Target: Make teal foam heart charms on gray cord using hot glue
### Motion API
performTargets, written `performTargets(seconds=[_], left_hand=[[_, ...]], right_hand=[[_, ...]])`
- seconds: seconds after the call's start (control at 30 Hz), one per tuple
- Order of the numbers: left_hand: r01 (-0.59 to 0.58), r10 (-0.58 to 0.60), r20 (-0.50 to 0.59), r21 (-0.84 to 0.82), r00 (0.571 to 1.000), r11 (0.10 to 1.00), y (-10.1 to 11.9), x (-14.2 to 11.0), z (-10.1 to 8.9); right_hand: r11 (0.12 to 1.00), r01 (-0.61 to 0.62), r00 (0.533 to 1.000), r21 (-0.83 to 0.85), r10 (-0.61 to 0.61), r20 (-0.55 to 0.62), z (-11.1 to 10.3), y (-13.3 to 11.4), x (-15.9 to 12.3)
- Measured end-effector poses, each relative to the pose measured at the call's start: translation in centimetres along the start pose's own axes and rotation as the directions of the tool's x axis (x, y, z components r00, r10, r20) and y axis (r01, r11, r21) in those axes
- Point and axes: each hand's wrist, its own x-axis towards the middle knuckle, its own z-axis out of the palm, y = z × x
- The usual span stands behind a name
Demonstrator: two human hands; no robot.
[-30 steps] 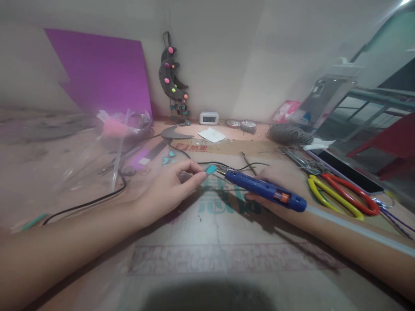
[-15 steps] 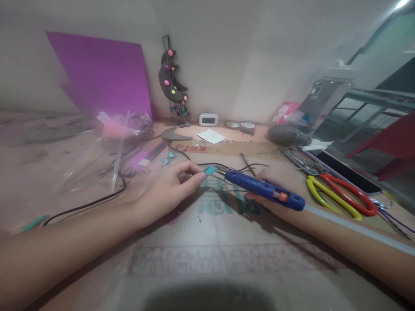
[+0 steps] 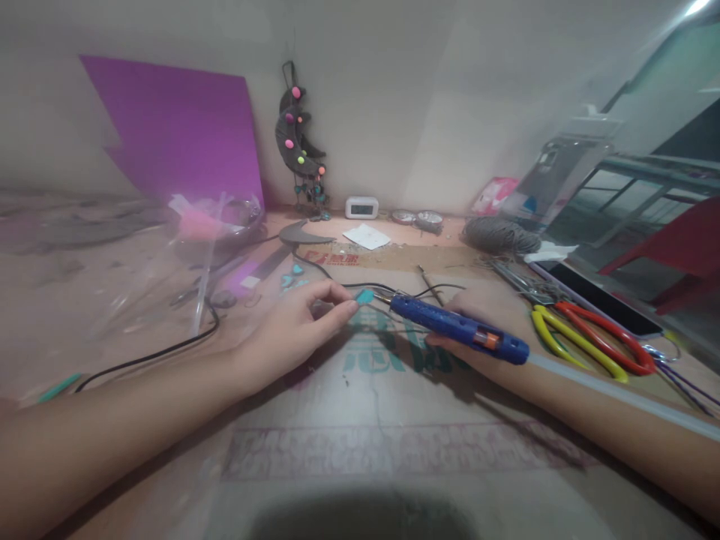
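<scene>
Between thumb and fingertips, my left hand (image 3: 312, 322) pinches a small teal cut-out piece (image 3: 365, 297). My right hand (image 3: 469, 322) is closed around a blue hot glue gun (image 3: 450, 319), which hides part of the fingers. The gun's metal nozzle points left, right at the teal piece; whether it touches cannot be made out. A long clear glue stick (image 3: 613, 396) sticks out of the gun's back end, over my right forearm. Beyond my left hand lie several more teal pieces (image 3: 291, 277) and a grey crescent shape (image 3: 307, 234).
Red-and-yellow-handled pliers (image 3: 585, 341), a phone (image 3: 601, 296) and grey yarn (image 3: 500, 236) lie at the right. A plastic bag (image 3: 163, 277) and black cord (image 3: 151, 356) are at the left. A decorated moon (image 3: 292, 142), purple sheet (image 3: 180, 135) and small clock (image 3: 361, 208) are at the back.
Almost nothing differs. Both hands keep their places, with the teal piece and the glue gun held in the same spots.
</scene>
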Motion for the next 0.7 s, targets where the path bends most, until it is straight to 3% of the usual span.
performTargets(seconds=[0.07, 0.23, 0.4, 0.57, 0.7], left_hand=[[0.079, -0.078, 0.043, -0.031, 0.996, 0.996, 0.01, 0.05, 0.01], [0.028, -0.027, 0.027, -0.018, 0.999, 0.999, 0.01, 0.19, 0.00], [0.129, -0.126, 0.054, -0.051, 0.991, 0.990, 0.23, 0.01, 0.06], [0.057, -0.056, 0.033, -0.020, 0.998, 0.998, 0.08, 0.02, 0.02], [0.084, -0.083, 0.039, -0.034, 0.996, 0.996, -0.02, 0.10, 0.05]], right_hand=[[1.000, -0.012, 1.000, 0.003, 0.012, 0.000, -0.01, -0.07, 0.00], [1.000, 0.005, 1.000, 0.011, -0.005, 0.005, -0.18, -0.17, 0.06], [1.000, 0.003, 1.000, 0.017, -0.003, 0.019, -0.20, -0.24, 0.13], [1.000, 0.007, 1.000, 0.004, -0.007, 0.001, -0.06, -0.10, 0.08], [1.000, 0.026, 0.999, -0.006, -0.026, 0.021, 0.04, 0.12, 0.25]])
